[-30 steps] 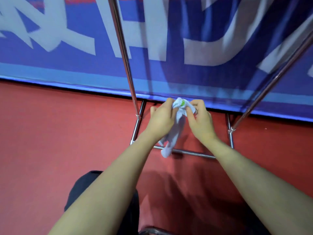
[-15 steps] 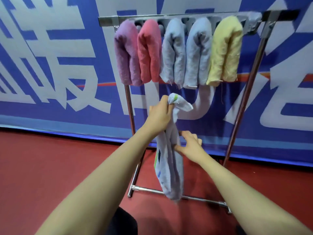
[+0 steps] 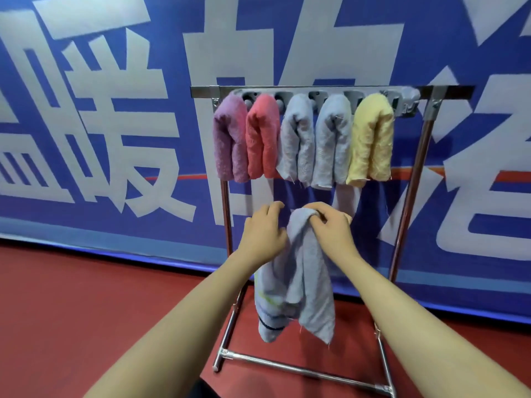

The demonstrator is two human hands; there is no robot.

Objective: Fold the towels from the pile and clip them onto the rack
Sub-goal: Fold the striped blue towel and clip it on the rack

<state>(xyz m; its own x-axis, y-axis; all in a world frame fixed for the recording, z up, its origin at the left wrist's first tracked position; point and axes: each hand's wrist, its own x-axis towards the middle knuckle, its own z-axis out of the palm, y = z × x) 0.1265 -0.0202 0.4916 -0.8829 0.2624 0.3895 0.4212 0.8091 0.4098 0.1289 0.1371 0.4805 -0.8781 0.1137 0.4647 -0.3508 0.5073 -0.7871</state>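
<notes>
While the pale blue terry towel with striped edging (image 3: 298, 282) hangs lengthwise from its bunched top fold, the right hand (image 3: 330, 231) pinches that fold with curled fingers and thumb, and the left hand (image 3: 263, 237) sits just beside it on the left, its fingers bent against the cloth; whether the left hand truly grips the fabric or only steadies it cannot be told from this view. The towel's long axis runs straight down, its two loose tails dangling in front of the lower crossbar of the chrome clothes rack (image 3: 411, 185). Above and slightly farther away, the rack's grey clip strip (image 3: 402, 100) already carries five folded towels: a purple towel (image 3: 230, 142) at the left end, then a coral red towel (image 3: 263, 139), a light grey-blue towel (image 3: 297, 139), a second light grey-blue towel (image 3: 332, 142) and a yellow towel (image 3: 372, 139). The only open stretch of the strip appears to lie at its right end, beyond the yellow towel. That spot sits up and to the right of the held fold, so the right hand is the nearer one to carry it there, and the lift would need to keep the fold uppermost so it meets a clip squarely.
</notes>
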